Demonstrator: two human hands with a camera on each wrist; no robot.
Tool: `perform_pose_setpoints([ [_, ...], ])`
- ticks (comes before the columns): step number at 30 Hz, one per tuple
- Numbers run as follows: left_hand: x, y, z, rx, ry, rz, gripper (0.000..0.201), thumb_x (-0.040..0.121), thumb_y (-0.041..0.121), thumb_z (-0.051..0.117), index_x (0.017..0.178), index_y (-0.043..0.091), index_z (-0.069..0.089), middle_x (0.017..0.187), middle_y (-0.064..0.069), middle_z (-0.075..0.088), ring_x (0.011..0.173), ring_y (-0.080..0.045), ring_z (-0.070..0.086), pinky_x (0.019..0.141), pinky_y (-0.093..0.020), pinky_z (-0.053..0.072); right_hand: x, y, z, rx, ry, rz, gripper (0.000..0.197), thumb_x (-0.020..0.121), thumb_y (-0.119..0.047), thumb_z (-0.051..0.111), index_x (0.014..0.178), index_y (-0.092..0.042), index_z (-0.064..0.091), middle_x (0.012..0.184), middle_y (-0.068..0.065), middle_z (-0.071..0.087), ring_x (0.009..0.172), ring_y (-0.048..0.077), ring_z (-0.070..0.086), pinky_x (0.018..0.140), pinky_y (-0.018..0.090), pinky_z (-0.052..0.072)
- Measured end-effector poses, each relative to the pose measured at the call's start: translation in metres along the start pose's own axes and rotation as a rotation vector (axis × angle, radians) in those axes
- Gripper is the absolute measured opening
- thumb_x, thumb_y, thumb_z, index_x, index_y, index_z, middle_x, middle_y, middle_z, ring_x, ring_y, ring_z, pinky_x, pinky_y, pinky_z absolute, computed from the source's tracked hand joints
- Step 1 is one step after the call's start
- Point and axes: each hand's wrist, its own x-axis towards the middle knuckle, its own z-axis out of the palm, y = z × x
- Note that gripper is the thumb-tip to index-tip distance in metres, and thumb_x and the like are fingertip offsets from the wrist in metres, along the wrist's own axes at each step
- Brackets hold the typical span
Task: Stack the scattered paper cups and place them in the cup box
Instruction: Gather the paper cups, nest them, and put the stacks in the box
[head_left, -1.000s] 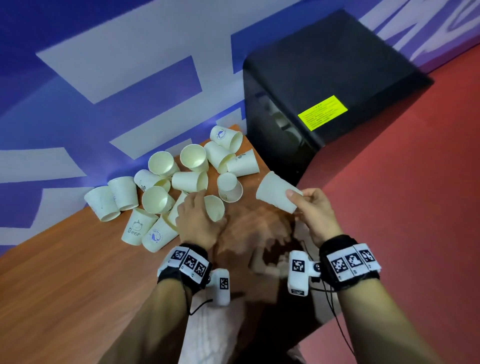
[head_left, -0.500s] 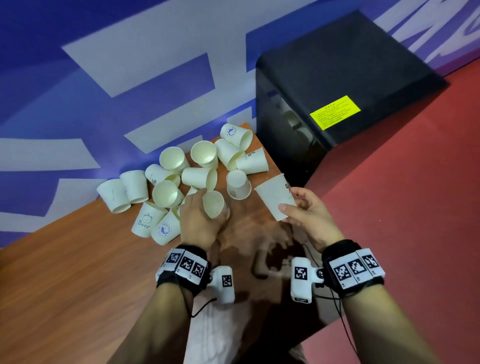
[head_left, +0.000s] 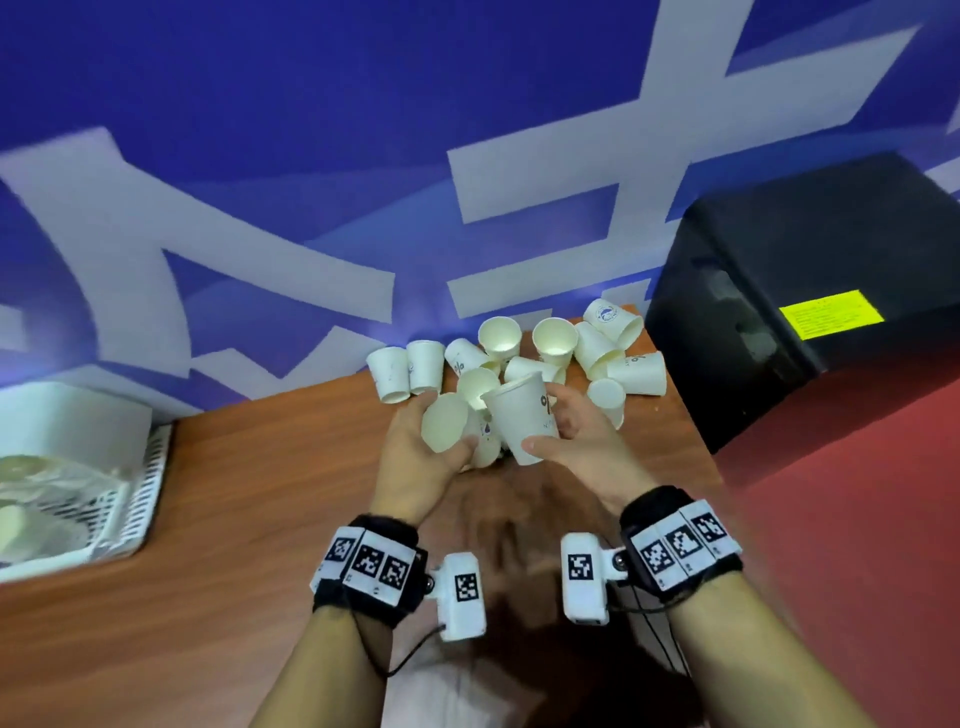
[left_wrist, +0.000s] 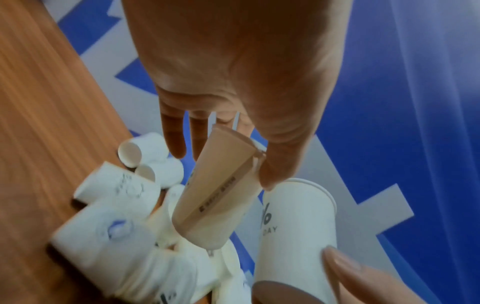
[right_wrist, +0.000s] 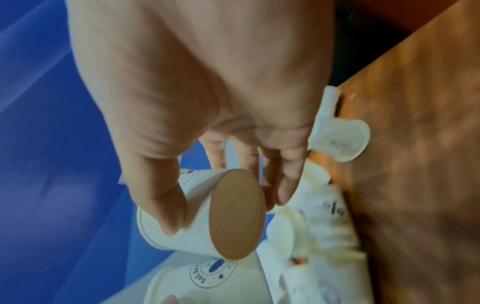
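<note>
Holding one paper cup each, both hands hover over a wooden table (head_left: 260, 519) in the head view: left hand (head_left: 415, 457) grasps a tilted cup (head_left: 445, 422), right hand (head_left: 582, 441) grips an upright cup (head_left: 522, 415). Beyond them lie the scattered cups (head_left: 550, 343); left of those sits a white basket (head_left: 140, 499).

Left wrist view: thumb and fingers (left_wrist: 172, 139) pinch the tilted cup (left_wrist: 215, 197).

Right wrist view: thumb and fingers (right_wrist: 288, 181) clasp the upright cup (right_wrist: 207, 216).
</note>
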Motion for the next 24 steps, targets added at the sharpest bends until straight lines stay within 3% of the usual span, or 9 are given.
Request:
perform_pose_setpoints([
  [4, -0.018, -0.004, -0.058, 0.020, 0.098, 0.000, 0.065, 0.062, 0.046, 0.073, 0.122, 0.029, 0.055, 0.116, 0.008, 0.056, 0.108, -0.010, 0.055, 0.097, -0.034, 0.046, 0.010, -0.023, 0.058, -0.046, -0.185, -0.044, 0.089, 0.075, -0.023, 0.082, 0.145, -0.046, 0.031, 0.116, 0.002, 0.059, 0.101, 0.017, 0.063, 0.078, 0.027, 0.054],
  [7, -0.035, -0.016, -0.104, 0.023, 0.177, -0.018, 0.063, 0.067, 0.039, 0.076, 0.125, 0.031, 0.053, 0.118, 0.009, 0.055, 0.110, -0.010, 0.054, 0.100, -0.035, 0.045, 0.014, -0.036, 0.108, -0.048, -0.336, -0.035, 0.098, 0.070, -0.029, 0.080, 0.147, -0.053, 0.024, 0.127, -0.001, 0.058, 0.103, 0.022, 0.067, 0.071, 0.036, 0.059],
  [9, -0.044, -0.026, -0.132, 0.034, 0.226, -0.034, 0.071, 0.064, 0.046, 0.074, 0.129, 0.025, 0.053, 0.120, 0.009, 0.055, 0.112, -0.010, 0.053, 0.101, -0.035, 0.045, 0.013, -0.045, 0.140, -0.053, -0.401, -0.057, 0.091, 0.076, -0.020, 0.078, 0.147, -0.049, 0.028, 0.126, 0.000, 0.060, 0.103, 0.022, 0.067, 0.071, 0.039, 0.059],
  [11, -0.051, -0.039, -0.160, 0.022, 0.264, -0.051, 0.077, 0.062, 0.051, 0.072, 0.131, 0.023, 0.054, 0.121, 0.010, 0.055, 0.112, -0.008, 0.053, 0.101, -0.036, 0.046, 0.013, -0.051, 0.171, -0.088, -0.443, -0.089, 0.077, 0.081, -0.012, 0.076, 0.140, -0.045, 0.038, 0.123, 0.001, 0.064, 0.104, 0.020, 0.066, 0.078, 0.040, 0.058],
  [16, -0.062, -0.075, -0.219, -0.024, 0.337, -0.073, 0.067, 0.066, 0.042, 0.076, 0.127, 0.029, 0.053, 0.122, 0.011, 0.054, 0.115, -0.010, 0.053, 0.103, -0.036, 0.045, 0.018, -0.055, 0.245, -0.230, -0.445, -0.104, 0.050, 0.063, -0.039, 0.079, 0.105, -0.046, 0.052, 0.107, 0.004, 0.069, 0.103, 0.021, 0.066, 0.092, 0.046, 0.055],
  [20, -0.060, -0.111, -0.270, -0.037, 0.353, -0.082, 0.071, 0.065, 0.043, 0.075, 0.130, 0.025, 0.053, 0.123, 0.009, 0.055, 0.116, -0.011, 0.054, 0.103, -0.038, 0.045, 0.021, -0.055, 0.311, -0.256, -0.419, -0.119, 0.035, 0.077, -0.030, 0.079, 0.102, -0.025, 0.055, 0.099, 0.003, 0.067, 0.090, 0.014, 0.061, 0.084, 0.038, 0.052],
  [24, -0.055, -0.150, -0.326, -0.059, 0.351, -0.099, 0.070, 0.072, 0.035, 0.080, 0.134, 0.020, 0.052, 0.128, 0.006, 0.054, 0.118, -0.011, 0.053, 0.106, -0.039, 0.043, 0.020, -0.058, 0.384, -0.285, -0.375, -0.103, 0.033, 0.083, -0.032, 0.077, 0.099, -0.015, 0.055, 0.094, 0.004, 0.065, 0.084, 0.013, 0.060, 0.076, 0.034, 0.051],
])
